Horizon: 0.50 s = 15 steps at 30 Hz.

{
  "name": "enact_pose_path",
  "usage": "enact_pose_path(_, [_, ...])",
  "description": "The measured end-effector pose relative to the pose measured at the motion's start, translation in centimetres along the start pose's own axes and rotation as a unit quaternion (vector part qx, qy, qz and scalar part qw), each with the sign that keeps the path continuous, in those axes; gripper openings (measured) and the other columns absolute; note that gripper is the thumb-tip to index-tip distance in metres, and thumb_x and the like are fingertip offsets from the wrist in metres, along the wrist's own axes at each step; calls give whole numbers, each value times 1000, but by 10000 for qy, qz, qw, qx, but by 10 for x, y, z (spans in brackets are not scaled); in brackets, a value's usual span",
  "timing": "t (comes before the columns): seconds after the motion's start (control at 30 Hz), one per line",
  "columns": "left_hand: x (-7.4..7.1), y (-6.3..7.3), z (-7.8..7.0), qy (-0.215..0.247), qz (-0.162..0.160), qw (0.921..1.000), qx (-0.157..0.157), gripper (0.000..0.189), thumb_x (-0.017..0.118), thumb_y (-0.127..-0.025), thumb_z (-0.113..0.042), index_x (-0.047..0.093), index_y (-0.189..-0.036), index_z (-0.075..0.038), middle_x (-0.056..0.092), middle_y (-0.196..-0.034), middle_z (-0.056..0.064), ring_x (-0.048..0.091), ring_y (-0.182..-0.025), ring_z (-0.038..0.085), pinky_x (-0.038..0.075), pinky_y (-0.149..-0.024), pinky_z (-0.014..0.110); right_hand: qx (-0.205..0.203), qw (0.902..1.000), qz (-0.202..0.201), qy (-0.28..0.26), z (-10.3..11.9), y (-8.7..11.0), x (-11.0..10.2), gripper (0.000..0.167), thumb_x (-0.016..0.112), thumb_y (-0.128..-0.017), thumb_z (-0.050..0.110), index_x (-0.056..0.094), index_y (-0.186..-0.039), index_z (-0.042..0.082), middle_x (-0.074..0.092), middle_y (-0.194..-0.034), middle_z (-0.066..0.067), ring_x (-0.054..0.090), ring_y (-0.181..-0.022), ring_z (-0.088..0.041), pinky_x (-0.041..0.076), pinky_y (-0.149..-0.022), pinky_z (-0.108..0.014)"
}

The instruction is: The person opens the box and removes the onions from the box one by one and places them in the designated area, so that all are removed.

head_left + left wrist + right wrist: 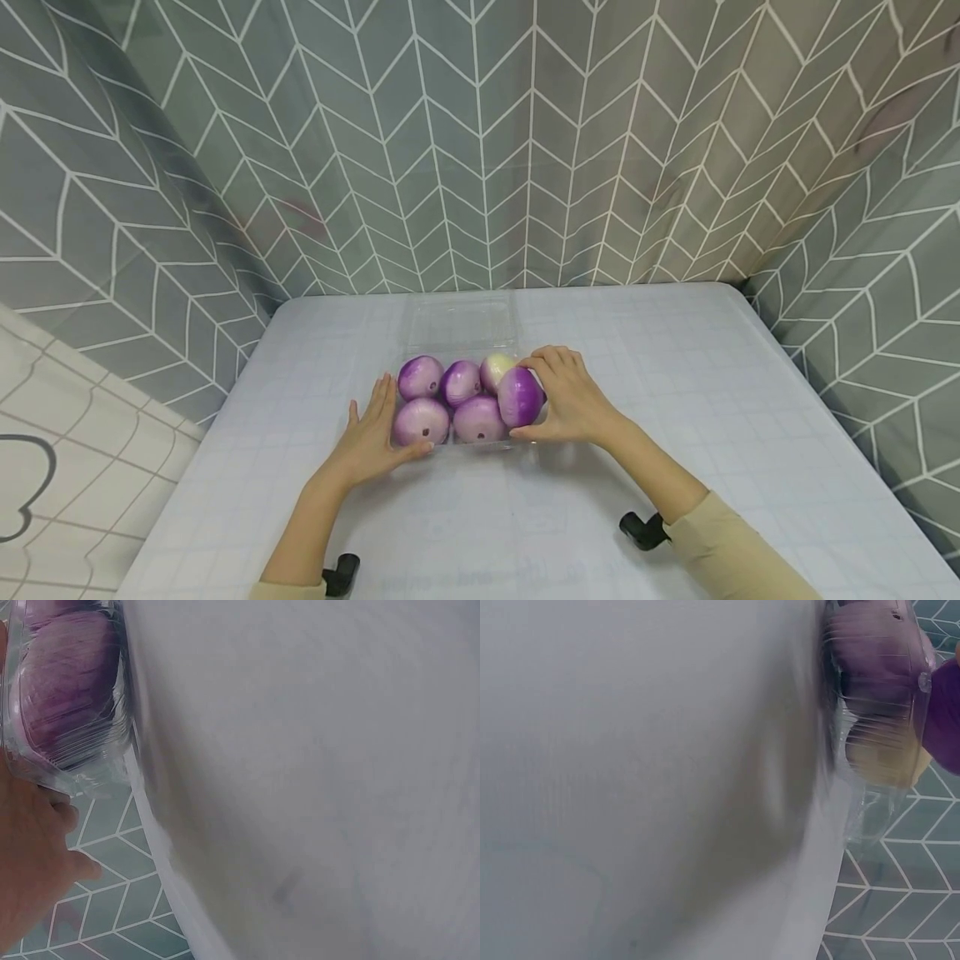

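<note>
A clear plastic box (491, 447) holds several peeled purple onions (422, 421), with one yellowish onion (496, 369) at its back right. My right hand (573, 400) grips a deep purple onion (521, 397) at the box's right end, thumb in front and fingers behind. In the right wrist view that onion (943, 720) sits higher than the box rim, beside the yellowish one. Along the box's left wall lie the straight fingers of my left hand (369, 442), its thumb at the front edge. The left wrist view shows the box's ribbed side (94, 742) close to this hand.
The box's clear lid (461, 323) lies folded back behind it. Everything stands on a table with a white cloth (675, 367), walled by a grey patterned curtain (480, 167). A black wrist mount (642, 531) sits at the right sleeve, another (342, 573) at the left.
</note>
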<state>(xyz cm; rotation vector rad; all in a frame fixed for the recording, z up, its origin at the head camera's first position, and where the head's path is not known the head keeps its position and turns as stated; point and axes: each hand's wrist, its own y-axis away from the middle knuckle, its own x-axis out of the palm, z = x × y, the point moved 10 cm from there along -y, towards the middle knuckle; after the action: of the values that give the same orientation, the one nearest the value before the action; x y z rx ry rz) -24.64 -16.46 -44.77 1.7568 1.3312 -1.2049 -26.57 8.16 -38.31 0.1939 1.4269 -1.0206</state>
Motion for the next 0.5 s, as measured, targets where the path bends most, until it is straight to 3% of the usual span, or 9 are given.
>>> enact_pose_path(0.5, [2,0,1,-20,-21,10000,-1,120,63,-78,-67,7,-150,9,4,-158,23,6,-145,38,3,-107,71,-32,9995,-323,2,-4,2,-31,90,80,-55,65,52,-119,7,47,-115,-9,40,-108,-29,33,-92,-46])
